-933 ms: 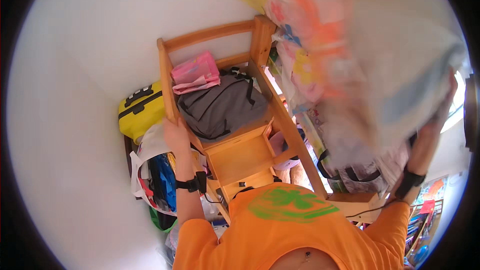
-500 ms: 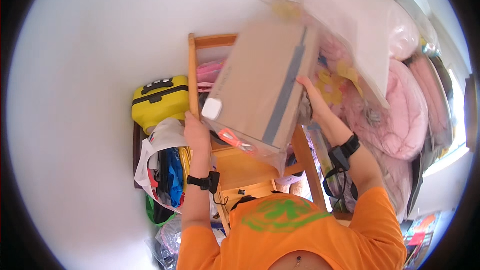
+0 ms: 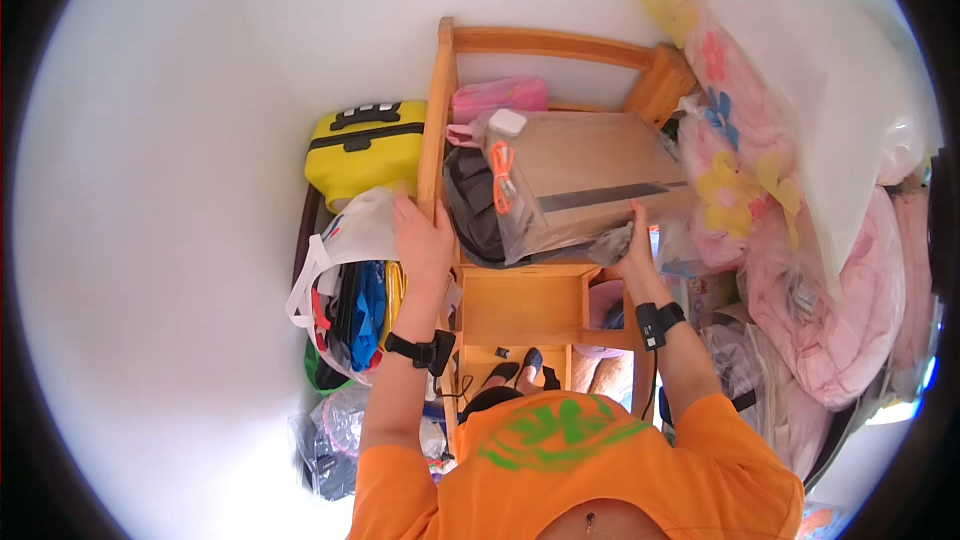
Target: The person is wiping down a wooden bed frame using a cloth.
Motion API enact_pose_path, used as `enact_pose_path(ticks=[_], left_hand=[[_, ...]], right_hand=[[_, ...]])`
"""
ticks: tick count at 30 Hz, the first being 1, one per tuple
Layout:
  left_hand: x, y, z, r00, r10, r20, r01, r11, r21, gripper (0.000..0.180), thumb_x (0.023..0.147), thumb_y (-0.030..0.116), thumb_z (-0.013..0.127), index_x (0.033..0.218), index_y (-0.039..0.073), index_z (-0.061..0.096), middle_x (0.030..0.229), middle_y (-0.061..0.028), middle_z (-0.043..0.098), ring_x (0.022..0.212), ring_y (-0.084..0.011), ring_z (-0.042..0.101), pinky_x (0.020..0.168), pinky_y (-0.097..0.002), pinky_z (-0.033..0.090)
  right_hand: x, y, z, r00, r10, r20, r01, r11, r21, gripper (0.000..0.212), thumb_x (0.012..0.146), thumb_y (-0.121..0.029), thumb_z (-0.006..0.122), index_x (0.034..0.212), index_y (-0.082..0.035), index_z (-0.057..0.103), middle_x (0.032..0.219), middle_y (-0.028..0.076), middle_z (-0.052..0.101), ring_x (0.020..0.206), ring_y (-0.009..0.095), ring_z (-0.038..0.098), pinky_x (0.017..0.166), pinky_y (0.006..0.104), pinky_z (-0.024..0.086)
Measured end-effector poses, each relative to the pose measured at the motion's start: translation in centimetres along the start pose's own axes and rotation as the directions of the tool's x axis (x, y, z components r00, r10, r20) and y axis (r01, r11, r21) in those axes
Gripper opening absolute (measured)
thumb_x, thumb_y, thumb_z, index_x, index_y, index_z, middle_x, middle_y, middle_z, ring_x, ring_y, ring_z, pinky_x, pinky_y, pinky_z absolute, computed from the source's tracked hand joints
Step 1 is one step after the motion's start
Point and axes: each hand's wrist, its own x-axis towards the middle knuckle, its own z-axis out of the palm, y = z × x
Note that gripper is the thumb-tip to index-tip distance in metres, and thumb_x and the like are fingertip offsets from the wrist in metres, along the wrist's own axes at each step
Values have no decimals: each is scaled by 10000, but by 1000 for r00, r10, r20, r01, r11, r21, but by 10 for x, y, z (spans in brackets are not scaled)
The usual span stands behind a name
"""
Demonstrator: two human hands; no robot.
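My right hand (image 3: 636, 242) is closed at the near right edge of a brown cardboard box (image 3: 590, 155) in clear plastic. A dark grey stripe runs along the box. On its left end, under the plastic, are a white charger block (image 3: 507, 122) and a bundled orange cable (image 3: 502, 178). The box lies tilted against a dark grey bag (image 3: 470, 195) inside a wooden frame. My left hand (image 3: 424, 245) is closed round the upright wooden post (image 3: 434, 130) on the left; its fingertips are partly hidden.
A yellow case (image 3: 368, 150) and a white bag (image 3: 350, 235) of packed items stand left of the post. Pink bedding in clear plastic (image 3: 825, 290) is piled on the right. A pink pouch (image 3: 500, 97) lies behind the box. Wooden steps (image 3: 525, 305) lie below, with my feet on them.
The box has turned and come down, from raised upright to lying across the frame on the dark bag. My right hand moved lower with it; my left stays on the post.
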Motion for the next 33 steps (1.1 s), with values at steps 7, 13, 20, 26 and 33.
enact_pose_path(ticks=[7,13,20,26,33], left_hand=[[-49,52,27,882,451,133,-409,876,-257,435,810,-18,539,1232,-55,442,1339,-242,414,1254,-404,408,1047,-433,356],[-87,41,92,931,50,363,39,972,-232,360,819,21,558,1161,-63,484,1266,-258,490,1123,-426,518,940,-441,448],[-100,28,72,763,50,645,43,991,-128,233,865,139,568,1010,-44,582,1007,-256,629,962,-408,606,824,-456,490],[-88,28,65,699,-23,715,333,895,-297,371,914,292,602,1126,-13,586,1014,-167,666,957,-256,656,790,-336,509],[-76,89,63,488,94,868,756,452,-474,442,917,244,625,1275,24,490,1168,-76,601,1055,-192,591,833,-329,512]], right_hand=[[-3,-21,-15,990,55,131,-79,980,181,727,740,-563,679,1285,-138,454,1157,75,557,1054,257,537,880,408,456],[17,-18,6,950,239,200,-277,941,195,665,728,-585,684,1201,-156,497,1107,47,580,994,240,566,850,397,479],[81,24,42,976,198,89,-205,976,69,730,754,-598,690,1277,-133,478,1087,83,593,983,268,584,892,401,474],[30,0,24,806,465,366,-527,845,86,597,862,-456,639,1272,-51,487,1169,115,589,1068,254,578,929,408,456],[-41,-10,35,781,250,573,-236,967,-99,348,927,-211,586,1218,-24,552,1167,122,613,1043,202,597,889,333,478]])
